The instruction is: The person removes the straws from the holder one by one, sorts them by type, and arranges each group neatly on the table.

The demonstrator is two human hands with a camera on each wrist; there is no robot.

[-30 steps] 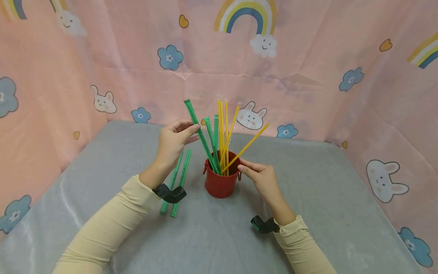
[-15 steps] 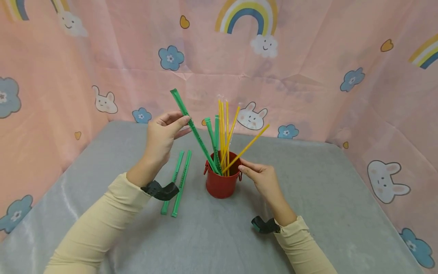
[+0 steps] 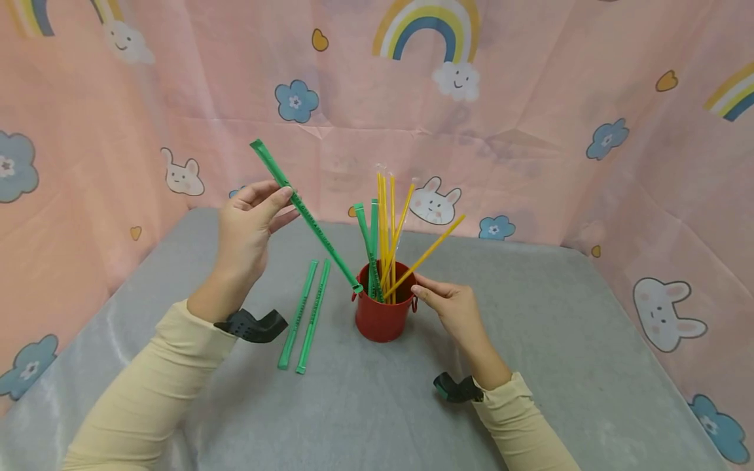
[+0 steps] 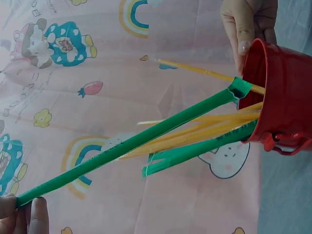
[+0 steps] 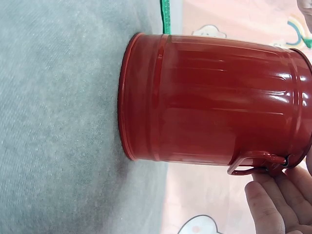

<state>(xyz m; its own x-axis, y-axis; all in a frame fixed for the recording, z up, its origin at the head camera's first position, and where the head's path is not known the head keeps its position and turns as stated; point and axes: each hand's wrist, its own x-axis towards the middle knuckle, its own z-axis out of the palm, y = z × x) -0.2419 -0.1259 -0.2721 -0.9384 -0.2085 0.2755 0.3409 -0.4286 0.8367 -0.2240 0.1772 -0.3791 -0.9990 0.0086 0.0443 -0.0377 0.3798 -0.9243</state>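
Observation:
My left hand (image 3: pixel 247 226) pinches a green paper-wrapped straw (image 3: pixel 318 232) near its upper end. The straw slants down to the right, its lower tip right at the left rim of a small red bucket (image 3: pixel 381 324). At the bucket's right side, my right hand (image 3: pixel 458 313) holds the rim beside a small handle (image 5: pixel 248 161), thumb and fingers at the edge. Inside the bucket stand two green wrapped straws (image 3: pixel 362 226) and several yellow straws (image 3: pixel 384 222) in clear wrappers. One yellow straw (image 3: pixel 436 243) leans far to the right.
Two more green wrapped straws (image 3: pixel 297 317) lie side by side on the grey cloth-covered table (image 3: pixel 353 418), left of the bucket. A pink printed curtain (image 3: pixel 530 85) encloses the back and sides. Each wrist wears a black camera mount (image 3: pixel 254 325).
My left hand has moved left and up, drawing the green straw from inside the bucket until its lower tip is at the rim. My right hand and the bucket have stayed in place.

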